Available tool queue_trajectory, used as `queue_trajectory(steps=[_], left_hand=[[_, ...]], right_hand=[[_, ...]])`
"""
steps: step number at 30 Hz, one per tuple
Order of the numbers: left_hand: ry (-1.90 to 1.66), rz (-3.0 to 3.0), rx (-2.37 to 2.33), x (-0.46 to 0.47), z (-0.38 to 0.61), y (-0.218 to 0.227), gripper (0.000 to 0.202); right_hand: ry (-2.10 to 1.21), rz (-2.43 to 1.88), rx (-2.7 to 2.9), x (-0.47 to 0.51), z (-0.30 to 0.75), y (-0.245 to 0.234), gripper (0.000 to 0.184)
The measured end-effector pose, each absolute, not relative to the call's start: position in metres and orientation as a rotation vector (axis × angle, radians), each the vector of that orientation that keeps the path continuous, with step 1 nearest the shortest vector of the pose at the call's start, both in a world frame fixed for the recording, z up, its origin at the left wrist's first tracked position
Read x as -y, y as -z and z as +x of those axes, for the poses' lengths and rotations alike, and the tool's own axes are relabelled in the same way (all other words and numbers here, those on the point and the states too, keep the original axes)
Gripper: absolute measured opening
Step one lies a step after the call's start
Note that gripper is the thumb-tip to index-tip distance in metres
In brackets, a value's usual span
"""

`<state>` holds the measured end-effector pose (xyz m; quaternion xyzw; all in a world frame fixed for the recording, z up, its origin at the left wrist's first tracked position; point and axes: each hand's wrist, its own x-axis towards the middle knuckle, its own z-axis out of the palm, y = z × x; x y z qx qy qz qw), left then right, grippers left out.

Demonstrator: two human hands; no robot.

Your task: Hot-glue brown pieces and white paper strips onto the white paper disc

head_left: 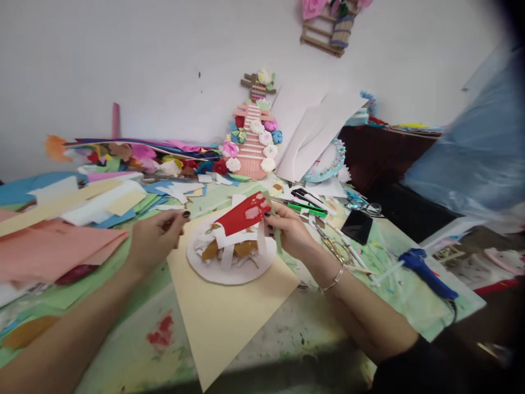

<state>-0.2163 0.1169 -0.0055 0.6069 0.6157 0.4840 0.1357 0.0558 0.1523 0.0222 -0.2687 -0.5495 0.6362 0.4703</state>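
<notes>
My right grip (290,230) pinches a flat red piece (235,217), blotched pale, over a round white disc (232,278) bearing white strips and brown scraps. A smooth cream sheet (233,323) lies beneath, on the paint-stained surface (164,361). My left grip (153,238) curls nearby; whether its fingertips meet, I cannot tell.

On the stained table (137,342) — cream sheet (229,317), phone (357,226), scissors (338,251), glue gun (429,273).
</notes>
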Motion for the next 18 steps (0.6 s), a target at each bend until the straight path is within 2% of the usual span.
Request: queue_trajectory(steps=[4, 5, 8, 13, 16, 18], left_hand=[[-1.221, 1.515, -1.209, -0.095, -0.176, -0.004, 0.061], [-1.165, 1.514, -1.175, -0.092, -0.167, -0.005, 0.060], [-1.090, 1.612, -1.168, -0.086, -0.154, -0.007, 0.030], [-1.322, 1.599, -1.246, -0.087, -0.159, -0.007, 0.023], [-1.497, 1.466, -1.334, -0.091, -0.163, -0.003, 0.012], [-1.562, 1.416, -1.359, -0.092, -0.162, 0.001, 0.011]], right_hand=[[-1.557, -0.676, 1.481, -0.140, 0.042, -0.012, 0.022], [-1.590, -0.669, 1.489, -0.137, 0.039, -0.011, 0.022], [-1.784, -0.616, 1.425, -0.130, 0.035, -0.006, 0.019], [-1.864, -0.644, 1.160, -0.129, 0.037, 0.001, 0.018], [-1.870, -0.656, 1.216, -0.131, 0.039, 0.006, 0.023], [-1.879, -0.642, 1.308, -0.130, 0.039, 0.009, 0.026]])
